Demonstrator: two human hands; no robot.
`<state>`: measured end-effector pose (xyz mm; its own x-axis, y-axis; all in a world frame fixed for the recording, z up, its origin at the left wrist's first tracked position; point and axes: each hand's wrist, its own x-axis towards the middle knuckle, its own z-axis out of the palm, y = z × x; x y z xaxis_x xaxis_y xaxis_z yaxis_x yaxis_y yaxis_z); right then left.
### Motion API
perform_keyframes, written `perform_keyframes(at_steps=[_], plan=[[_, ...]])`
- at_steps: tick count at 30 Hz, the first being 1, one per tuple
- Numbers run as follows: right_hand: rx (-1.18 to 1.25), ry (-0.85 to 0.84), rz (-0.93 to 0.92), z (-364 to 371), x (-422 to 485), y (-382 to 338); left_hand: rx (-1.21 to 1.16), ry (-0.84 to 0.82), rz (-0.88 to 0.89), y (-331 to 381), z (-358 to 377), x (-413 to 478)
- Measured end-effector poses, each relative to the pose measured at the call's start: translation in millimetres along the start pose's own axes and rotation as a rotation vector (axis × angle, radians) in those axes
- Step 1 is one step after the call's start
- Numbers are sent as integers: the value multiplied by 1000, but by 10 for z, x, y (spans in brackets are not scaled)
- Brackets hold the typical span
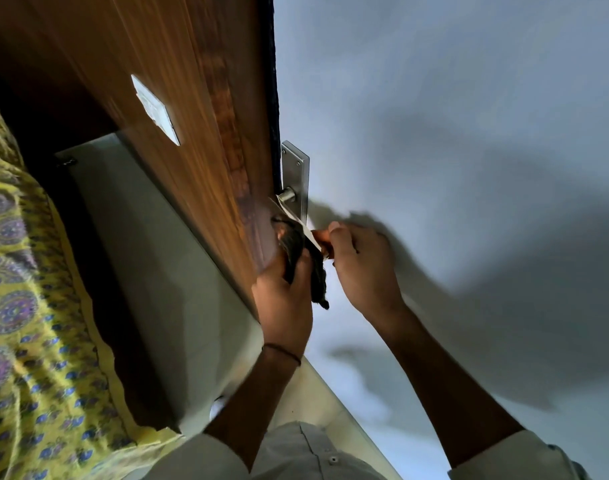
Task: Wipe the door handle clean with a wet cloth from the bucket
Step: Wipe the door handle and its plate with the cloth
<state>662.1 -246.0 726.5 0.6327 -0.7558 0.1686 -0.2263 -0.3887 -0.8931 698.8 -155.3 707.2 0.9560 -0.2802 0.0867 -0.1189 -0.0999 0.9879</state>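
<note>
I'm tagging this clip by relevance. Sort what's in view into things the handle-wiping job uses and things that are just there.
Part of the job:
- dark crumpled cloth, gripped by the left hand
- silver metal lever door handle on its rectangular steel backplate
- right hand, holding the lever's end
- brown wood-grain door

Just there:
- white rectangular wall switch plate
- yellow patterned fabric
- pale grey wall

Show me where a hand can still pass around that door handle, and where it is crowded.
Free: the door face right of the metal backplate, and the wood panel left of the door edge, up toward the white plate. Crowded: the lever itself, where the left hand presses the dark cloth and the right hand grips.
</note>
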Motion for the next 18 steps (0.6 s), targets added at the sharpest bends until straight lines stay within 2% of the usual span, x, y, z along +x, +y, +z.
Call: perform_keyframes(at_steps=[4,11,18], plan=[[-10,-17,2,-13,8,6,-9,-111,47,60,-36,-268],[-1,-3,-3,5,-3,-16,171,132,16,111,-15,585],[2,-24,-31,8,1,-36,233,54,129,137,-47,610]])
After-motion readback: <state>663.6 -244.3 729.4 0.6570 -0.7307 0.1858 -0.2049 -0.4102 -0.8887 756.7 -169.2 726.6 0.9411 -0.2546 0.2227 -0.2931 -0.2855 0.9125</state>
